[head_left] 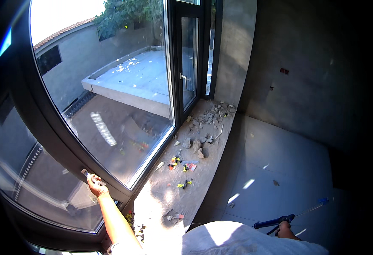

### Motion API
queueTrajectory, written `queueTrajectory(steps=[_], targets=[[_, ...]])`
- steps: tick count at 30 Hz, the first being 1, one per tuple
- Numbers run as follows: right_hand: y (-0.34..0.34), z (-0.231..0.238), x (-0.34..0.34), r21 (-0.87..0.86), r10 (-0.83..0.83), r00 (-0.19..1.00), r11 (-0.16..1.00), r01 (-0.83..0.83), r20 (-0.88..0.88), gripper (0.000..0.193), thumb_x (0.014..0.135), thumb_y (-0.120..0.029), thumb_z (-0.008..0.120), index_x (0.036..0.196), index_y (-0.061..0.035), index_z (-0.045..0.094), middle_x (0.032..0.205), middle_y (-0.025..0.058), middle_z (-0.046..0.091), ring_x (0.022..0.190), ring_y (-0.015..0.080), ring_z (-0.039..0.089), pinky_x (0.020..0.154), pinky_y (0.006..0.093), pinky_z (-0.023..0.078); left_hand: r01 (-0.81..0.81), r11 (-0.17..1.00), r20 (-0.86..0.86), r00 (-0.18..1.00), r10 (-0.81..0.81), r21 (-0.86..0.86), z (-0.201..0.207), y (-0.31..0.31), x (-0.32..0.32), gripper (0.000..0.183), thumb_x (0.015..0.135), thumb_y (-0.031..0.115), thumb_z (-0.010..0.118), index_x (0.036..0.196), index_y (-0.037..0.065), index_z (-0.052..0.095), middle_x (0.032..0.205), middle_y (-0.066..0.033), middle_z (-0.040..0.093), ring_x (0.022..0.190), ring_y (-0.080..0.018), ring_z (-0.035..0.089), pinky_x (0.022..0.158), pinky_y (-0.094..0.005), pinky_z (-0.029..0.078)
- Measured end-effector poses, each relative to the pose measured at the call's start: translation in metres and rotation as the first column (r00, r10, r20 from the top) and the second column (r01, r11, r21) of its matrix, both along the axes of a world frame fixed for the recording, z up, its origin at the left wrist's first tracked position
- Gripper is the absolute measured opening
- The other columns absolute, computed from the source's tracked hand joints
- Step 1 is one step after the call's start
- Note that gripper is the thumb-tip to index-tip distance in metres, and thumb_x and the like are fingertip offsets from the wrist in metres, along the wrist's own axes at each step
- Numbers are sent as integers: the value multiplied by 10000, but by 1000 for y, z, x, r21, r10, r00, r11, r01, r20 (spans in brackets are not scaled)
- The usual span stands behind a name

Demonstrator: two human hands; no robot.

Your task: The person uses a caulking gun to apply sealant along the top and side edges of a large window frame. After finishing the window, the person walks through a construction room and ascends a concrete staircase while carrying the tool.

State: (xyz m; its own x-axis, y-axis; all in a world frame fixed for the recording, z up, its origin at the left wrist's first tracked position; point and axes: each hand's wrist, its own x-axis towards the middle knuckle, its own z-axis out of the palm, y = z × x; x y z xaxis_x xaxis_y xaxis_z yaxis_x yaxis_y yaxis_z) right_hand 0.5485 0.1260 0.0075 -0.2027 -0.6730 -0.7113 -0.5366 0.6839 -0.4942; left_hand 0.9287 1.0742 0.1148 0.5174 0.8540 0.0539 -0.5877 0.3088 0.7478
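At the lower left, my left hand [96, 185] is closed around a window handle [85, 173] on the dark frame of a tall window sash. Its fingers partly cover the handle. Low on the right side, my right hand [285, 228] grips a caulking gun [266, 223]. The gun has a blue barrel pointing left and a thin metal rod running up to the right, ending in a blue piece. My body in a pale shirt hides part of the right arm. The large window pane [110, 93] stands beyond my left hand.
Along the window runs a concrete sill [156, 199] with rubble [195, 144] and several small yellow-and-black pieces [185, 184]. Farther along is another window with a pale handle [184, 78]. A tiled floor [280, 161] and bare grey wall [301, 93] lie to the right.
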Motion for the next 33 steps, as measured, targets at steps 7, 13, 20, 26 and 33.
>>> queueTrajectory(steps=[7, 13, 20, 26, 33], targets=[[-28, -9, -5, -6, -72, 997, 997, 72, 17, 88, 908, -82, 516, 938, -33, 449, 631, 93, 373, 480, 259, 333, 483, 448, 296, -517, 713, -349, 634, 690, 474, -68, -49, -40, 567, 935, 544, 701, 1094, 1, 663, 1011, -135, 695, 938, -294, 651, 873, -415, 501], [-106, -77, -18, -51, -154, 986, 986, 158, 67, 90, 895, -91, 524, 945, -42, 468, 641, 149, 418, 484, 307, 397, 498, 476, 324, 608, 767, -807, 338, -483, -205, -229, -291, -123, 220, 970, 202, 684, 1053, 2, 648, 838, -86, 692, 598, -158, 640, 528, -280, 486], [-195, -142, 31, 95, 86, 992, 992, -78, -90, 202, 954, -248, 594, 937, -63, 516, 752, 200, 608, 636, 358, 574, 553, 536, 408, 947, 19, -947, -321, -8, -321, -323, -401, -202, 492, 890, 478, 686, 1072, 28, 769, 1064, -195, 764, 1027, -347, 724, 908, -418, 554], [-268, -143, 69, 284, 302, 916, 932, -225, -265, 169, 950, -161, 672, 863, -50, 578, 672, 124, 562, 544, 286, 537, 516, 472, 411, 747, 549, -927, -292, -234, -375, -252, -456, -101, 282, 904, 242, 758, 1010, -13, 696, 829, -96, 707, 651, -224, 686, 540, -375, 522], [-303, -155, 166, 421, 648, 688, 752, -508, -327, 182, 926, -112, 736, 807, -41, 617, 619, 87, 541, 490, 242, 531, 485, 428, 421, 705, 661, -907, 60, -418, -258, -168, -526, 65, 152, 911, 186, 738, 874, 65, 654, 753, -40, 650, 602, -166, 647, 505, -305, 476]])
